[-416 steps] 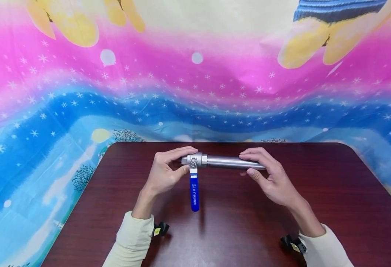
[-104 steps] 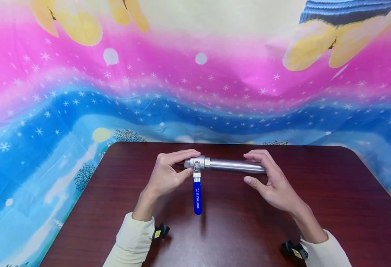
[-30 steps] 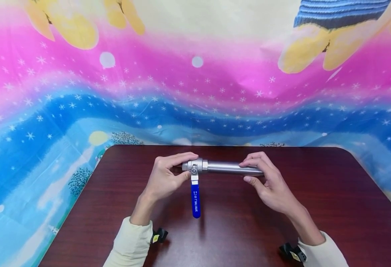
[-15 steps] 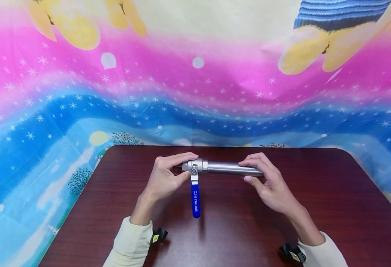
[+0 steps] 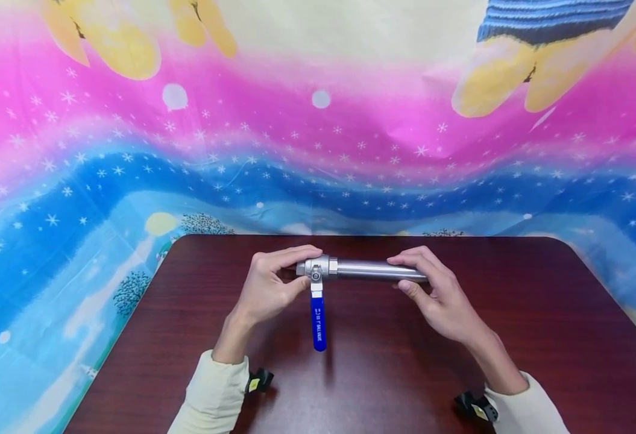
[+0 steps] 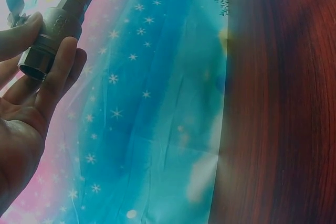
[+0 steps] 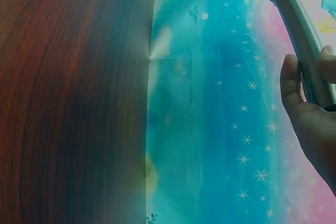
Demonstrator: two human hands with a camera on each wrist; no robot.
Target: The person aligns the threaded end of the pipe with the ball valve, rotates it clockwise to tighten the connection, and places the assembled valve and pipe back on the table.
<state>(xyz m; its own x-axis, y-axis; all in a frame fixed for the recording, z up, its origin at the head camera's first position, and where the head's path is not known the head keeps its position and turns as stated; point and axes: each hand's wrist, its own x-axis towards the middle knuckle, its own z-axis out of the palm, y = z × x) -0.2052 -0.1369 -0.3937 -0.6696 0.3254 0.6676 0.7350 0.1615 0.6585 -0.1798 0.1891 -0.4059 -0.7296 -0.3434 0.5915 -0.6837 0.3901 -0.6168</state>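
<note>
A steel ball valve with a blue lever handle is held above the table, joined on its right to a plain steel pipe. My left hand grips the valve body, thumb at the front and fingers over the top and behind; the left wrist view shows the open hexagonal end of the valve between them. My right hand holds the pipe near its free end, fingers over the top and thumb below. The handle points toward me, square to the pipe.
The dark red-brown wooden table lies under both hands. Behind and to its sides hangs a printed cloth in pink and blue with snowflakes. Black wrist cameras are strapped at both sleeves.
The right thumb, lower and apart from the pipe a few seconds ago, now lies against the pipe's underside. The left hand keeps its hold, and the handle stays in the same position.
</note>
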